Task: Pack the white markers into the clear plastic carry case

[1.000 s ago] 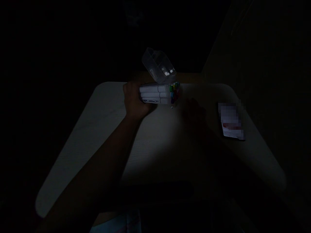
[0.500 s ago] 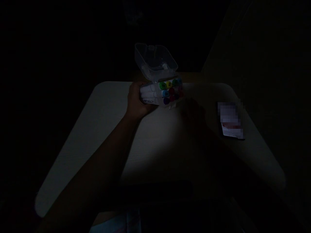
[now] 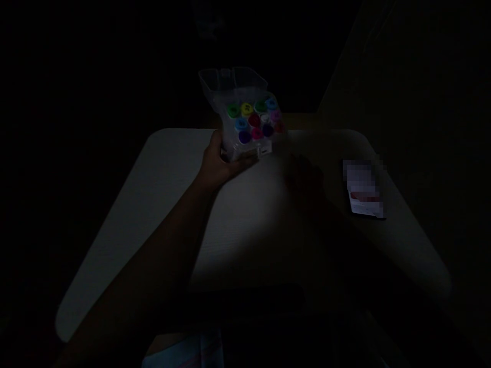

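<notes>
My left hand (image 3: 215, 162) is closed round the lower left side of a clear plastic marker case (image 3: 226, 134), its thumb stretched along the base. The case is tipped so that the round coloured ends of several markers (image 3: 253, 120) face me: green, yellow, blue, red, pink, purple and white. Its see-through lid (image 3: 233, 82) stands open at the back. A small latch (image 3: 264, 149) shows at the front edge. To the right of the case, apart from it, my right hand (image 3: 306, 176) rests low over the table in deep shadow, and its fingers are too dark to make out.
The room is very dark, with dim light on the pale table (image 3: 153, 204), whose corners are rounded. A phone (image 3: 363, 189) with a lit, partly blurred screen lies on the right side. A dark strip (image 3: 245, 301) runs along the near edge.
My left hand has tilted the marker case up and moved it slightly left, so the marker ends now face me more squarely. My right hand has stayed nearly still.
</notes>
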Demonstrator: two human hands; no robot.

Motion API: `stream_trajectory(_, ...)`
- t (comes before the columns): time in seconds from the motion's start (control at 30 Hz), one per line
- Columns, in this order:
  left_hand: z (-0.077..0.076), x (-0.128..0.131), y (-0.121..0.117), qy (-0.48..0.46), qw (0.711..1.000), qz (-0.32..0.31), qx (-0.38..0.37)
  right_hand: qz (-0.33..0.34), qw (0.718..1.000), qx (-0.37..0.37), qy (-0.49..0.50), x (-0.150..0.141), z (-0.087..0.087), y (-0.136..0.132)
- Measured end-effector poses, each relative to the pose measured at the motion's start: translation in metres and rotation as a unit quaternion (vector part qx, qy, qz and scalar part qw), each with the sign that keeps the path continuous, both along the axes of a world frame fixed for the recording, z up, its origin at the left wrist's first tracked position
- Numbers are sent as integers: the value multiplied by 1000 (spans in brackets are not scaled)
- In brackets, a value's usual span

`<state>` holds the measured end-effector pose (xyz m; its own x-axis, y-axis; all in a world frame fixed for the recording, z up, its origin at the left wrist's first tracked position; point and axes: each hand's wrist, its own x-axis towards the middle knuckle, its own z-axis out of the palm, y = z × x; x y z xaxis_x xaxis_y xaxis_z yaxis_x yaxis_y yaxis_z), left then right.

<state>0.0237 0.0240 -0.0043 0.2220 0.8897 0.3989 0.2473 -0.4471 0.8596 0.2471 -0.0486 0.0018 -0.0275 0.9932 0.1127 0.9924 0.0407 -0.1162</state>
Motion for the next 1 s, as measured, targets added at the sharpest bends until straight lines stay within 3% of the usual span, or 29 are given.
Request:
stream_trajectory(0.17, 1, 8, 0, -83, 996, -28, -19, 2, 1000, 13, 9, 1, -2, 0)
stream_trajectory(1.0, 7, 10, -7, -42, 991, -78, -97, 24, 999, 38, 16, 3, -5, 1)
